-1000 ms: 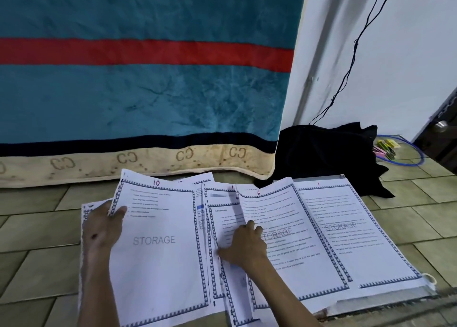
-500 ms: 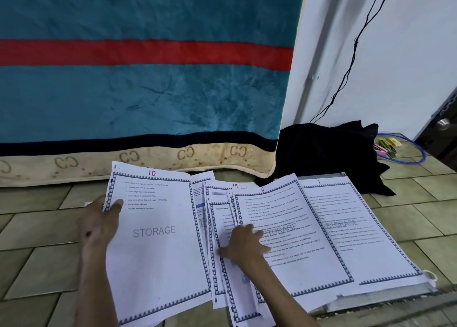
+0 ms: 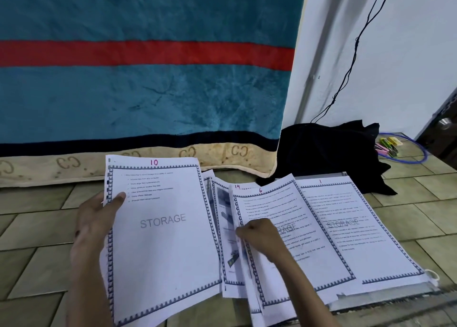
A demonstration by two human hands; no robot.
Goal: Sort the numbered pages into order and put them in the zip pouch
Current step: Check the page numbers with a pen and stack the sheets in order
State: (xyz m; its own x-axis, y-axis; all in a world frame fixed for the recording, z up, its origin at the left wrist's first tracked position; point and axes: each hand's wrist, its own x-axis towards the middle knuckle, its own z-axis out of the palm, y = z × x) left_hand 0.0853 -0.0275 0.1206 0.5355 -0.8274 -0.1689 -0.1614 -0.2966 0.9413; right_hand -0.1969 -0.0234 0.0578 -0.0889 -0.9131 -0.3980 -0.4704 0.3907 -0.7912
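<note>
Several white pages with blue borders and a grey STORAGE watermark lie fanned on the floor. My left hand [image 3: 95,217] grips page 10 [image 3: 160,240] by its left edge, thumb on top, lifted off the floor. My right hand [image 3: 259,235] pinches the left edge of page 6 [image 3: 291,230], which is raised a little. Page 14 [image 3: 228,227] shows in a narrow strip between them. Page 1 [image 3: 358,230] lies flat at the right. Under the right-hand pages lies the clear zip pouch [image 3: 385,294], only its near edge and white pull showing.
A teal blanket [image 3: 148,91] with a red stripe hangs behind the pages. Black cloth [image 3: 326,151] lies at the back right with a black cable running up the white wall. A blue hoop with clips [image 3: 395,148] sits further right. The floor is tiled.
My left hand has lifted page 10 up and away from the floor. My right hand has slid left along page 6 and raised its edge, uncovering page 14.
</note>
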